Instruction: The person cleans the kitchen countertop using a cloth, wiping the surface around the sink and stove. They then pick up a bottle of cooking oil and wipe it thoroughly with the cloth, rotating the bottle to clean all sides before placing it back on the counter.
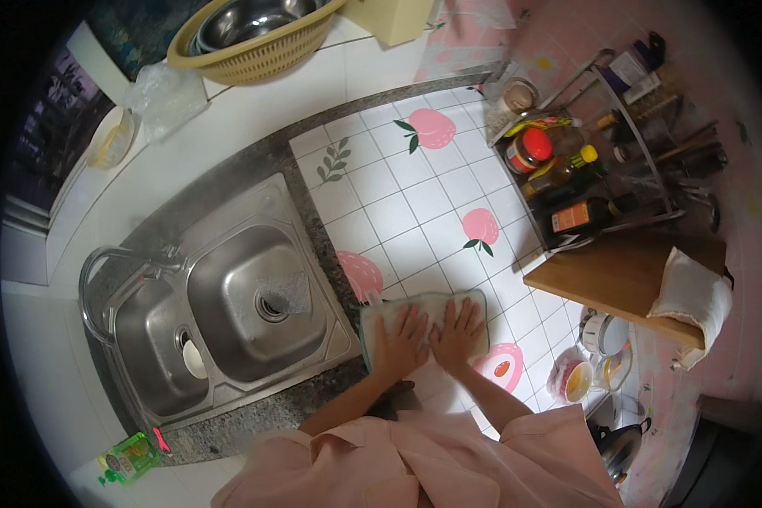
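Observation:
A pale cloth with a green edge (pixel 381 312) is spread flat on the tile-patterned counter covering (pixel 381 216), which bears pink fruit prints. My left hand (pixel 400 340) presses on its left half with the fingers spread. On the right half lies my right hand (pixel 458 333), palm down, fingers apart. Neither hand grips the cloth; both rest on top of it. The cloth's left side reaches the dark stone edge beside the sink. Under the hands, part of the cloth is hidden.
To the left is a double-bowl steel sink (pixel 254 267) with a curved faucet (pixel 92 273). A rack of bottles and jars (pixel 584 171), a wooden cutting board (pixel 603 279) and small bowls (pixel 574 378) stand right. A yellow basket (pixel 260 60) holds metal bowls behind. Green soap bottle (pixel 130 457) stands front left.

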Tool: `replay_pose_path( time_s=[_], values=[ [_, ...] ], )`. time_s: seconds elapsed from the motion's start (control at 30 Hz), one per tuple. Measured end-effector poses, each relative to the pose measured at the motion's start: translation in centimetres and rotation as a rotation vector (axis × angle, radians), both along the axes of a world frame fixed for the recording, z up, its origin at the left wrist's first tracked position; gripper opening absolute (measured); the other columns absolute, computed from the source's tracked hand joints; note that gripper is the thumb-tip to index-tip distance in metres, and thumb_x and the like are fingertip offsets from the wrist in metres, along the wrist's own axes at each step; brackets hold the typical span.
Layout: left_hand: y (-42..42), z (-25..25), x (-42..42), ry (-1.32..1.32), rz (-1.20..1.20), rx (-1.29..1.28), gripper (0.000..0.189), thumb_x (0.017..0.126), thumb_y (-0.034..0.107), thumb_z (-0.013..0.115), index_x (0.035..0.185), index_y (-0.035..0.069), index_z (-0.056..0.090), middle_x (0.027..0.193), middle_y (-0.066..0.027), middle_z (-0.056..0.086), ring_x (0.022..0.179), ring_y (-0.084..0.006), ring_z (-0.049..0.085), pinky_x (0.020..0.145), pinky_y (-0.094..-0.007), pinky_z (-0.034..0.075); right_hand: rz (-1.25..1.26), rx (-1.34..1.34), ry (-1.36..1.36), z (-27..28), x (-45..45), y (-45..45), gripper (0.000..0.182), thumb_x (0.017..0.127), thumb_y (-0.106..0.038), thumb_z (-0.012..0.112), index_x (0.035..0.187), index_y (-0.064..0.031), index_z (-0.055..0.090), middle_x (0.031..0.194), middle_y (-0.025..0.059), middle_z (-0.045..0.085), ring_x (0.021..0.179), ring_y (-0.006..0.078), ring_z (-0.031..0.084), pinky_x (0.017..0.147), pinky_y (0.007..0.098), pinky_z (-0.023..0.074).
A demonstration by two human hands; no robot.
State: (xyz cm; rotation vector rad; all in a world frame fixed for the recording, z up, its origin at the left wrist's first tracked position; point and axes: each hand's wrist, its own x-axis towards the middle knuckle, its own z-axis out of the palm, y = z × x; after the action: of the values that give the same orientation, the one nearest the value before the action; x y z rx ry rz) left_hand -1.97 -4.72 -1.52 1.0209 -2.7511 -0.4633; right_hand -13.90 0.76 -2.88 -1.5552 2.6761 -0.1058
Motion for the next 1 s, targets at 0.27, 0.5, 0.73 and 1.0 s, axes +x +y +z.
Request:
replay_pose_path(
  time_s=[0.27,0.5,0.73,1.0],
  values=[
    [-12.4,-0.8,0.0,0.078,0.268,-0.155,0.05,0.067,0.032,0.046,0.112,0.01,0.04,0.122,-0.0123,0.027,0.114,-0.0242,0.024,0.084,-0.0561,0.016,0.1,-0.166,0.073,-1.1,0.3,-15.4,0.055,0.067,-0.036,0.046,0.116,-0.0141,0.033,0.124,0.0171,0.021,0.114,0.0354,0.018,0.084,0.056,0.0175],
    [-23.6,-1.6,0.6,0.052,0.432,-0.271,0.049,0.069,0.032,0.043,0.112,0.009,0.039,0.121,-0.0129,0.029,0.114,-0.0253,0.024,0.085,-0.0552,0.015,0.258,-0.371,0.055,-1.7,0.8,-28.2,0.05,0.067,-0.037,0.045,0.111,-0.0131,0.041,0.12,0.0179,0.029,0.114,0.035,0.018,0.084,0.0575,0.0156],
    [-32.0,-2.8,0.6,-0.038,0.559,-0.322,0.049,0.073,0.034,0.039,0.116,0.012,0.035,0.124,-0.0115,0.025,0.116,-0.0245,0.021,0.086,-0.0546,0.014,0.366,-0.403,0.005,-2.5,0.8,-38.8,0.049,0.068,-0.038,0.042,0.111,-0.0139,0.04,0.12,0.0164,0.028,0.114,0.0331,0.017,0.086,0.0568,0.0111],
    [-36.0,-3.3,0.6,-0.028,0.593,-0.312,0.051,0.073,0.035,0.037,0.118,0.012,0.031,0.125,-0.0113,0.024,0.117,-0.0237,0.018,0.086,-0.0547,0.014,0.348,-0.391,0.009,-3.0,1.1,-42.8,0.046,0.07,-0.04,0.038,0.11,-0.016,0.041,0.121,0.0126,0.027,0.115,0.0298,0.015,0.088,0.0542,0.0089]
  ],
)
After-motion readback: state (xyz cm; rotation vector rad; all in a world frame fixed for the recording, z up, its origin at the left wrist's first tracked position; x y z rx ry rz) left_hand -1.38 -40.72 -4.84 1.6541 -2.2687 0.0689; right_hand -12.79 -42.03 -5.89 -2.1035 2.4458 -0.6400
